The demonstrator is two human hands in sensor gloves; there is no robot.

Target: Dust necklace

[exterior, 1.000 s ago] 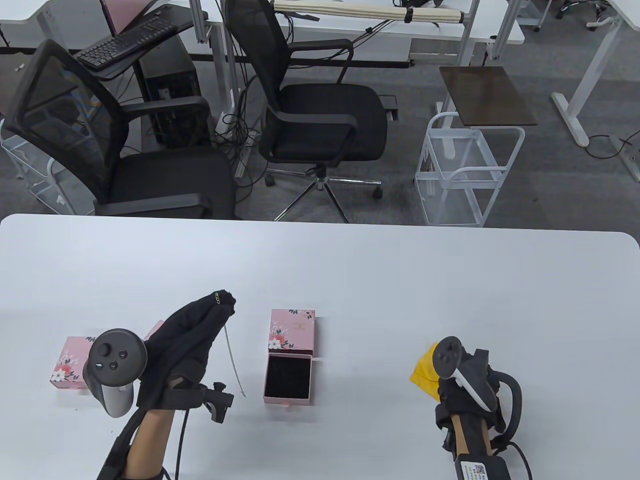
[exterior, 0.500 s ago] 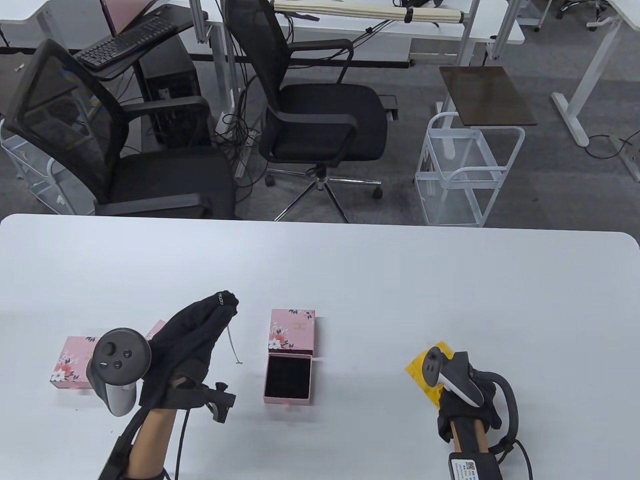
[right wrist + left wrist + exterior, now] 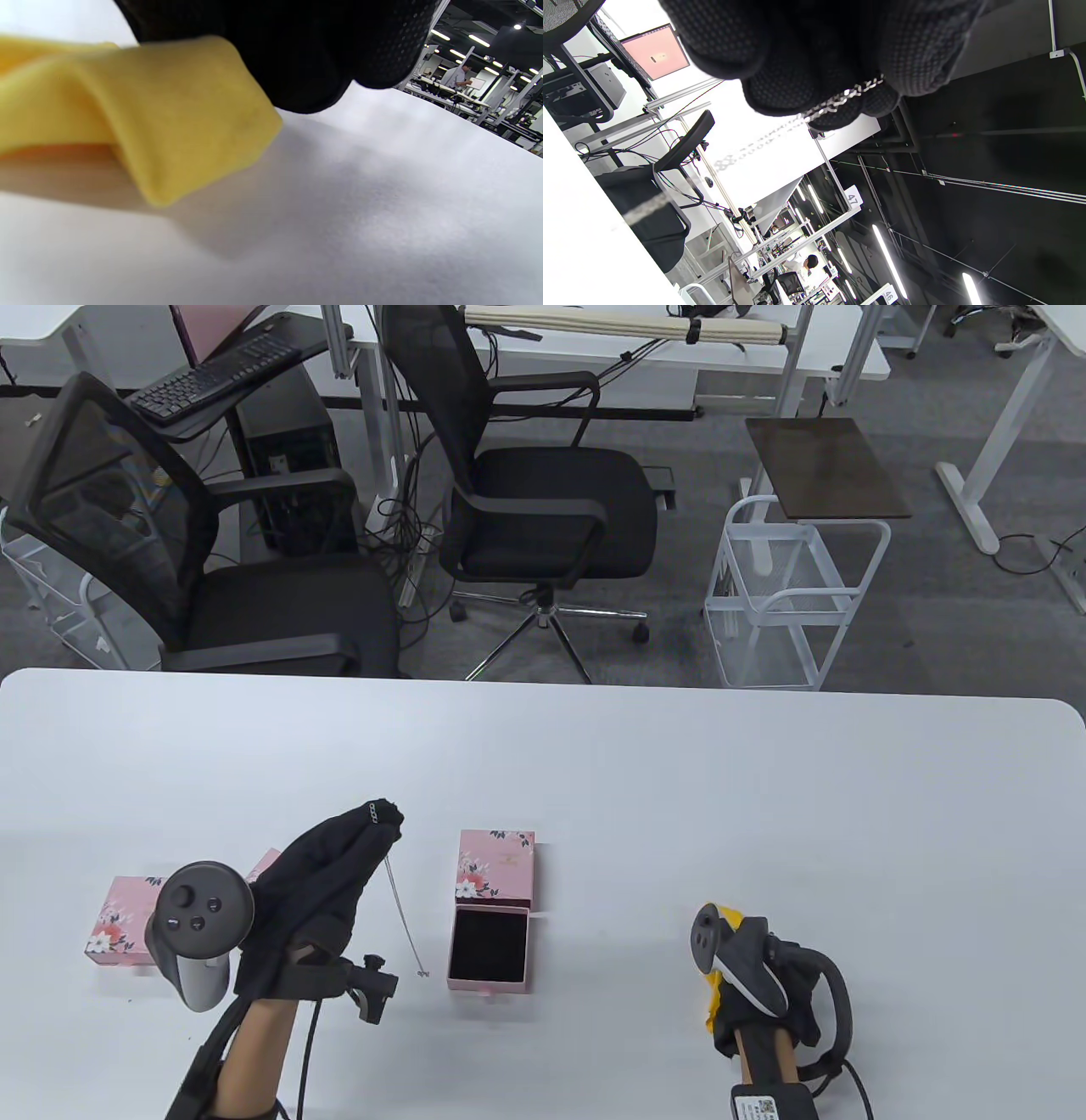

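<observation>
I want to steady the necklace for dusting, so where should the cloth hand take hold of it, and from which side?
Probably near the low free end of the necklace, coming from its right. The left hand pinches the top, so the chain hangs slack beside the open box. The right hand, gripping the yellow cloth, is on that side.

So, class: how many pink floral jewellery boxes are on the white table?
2: one open box at centre; one closed box far left, partly behind the left hand, which may hide more.
</observation>
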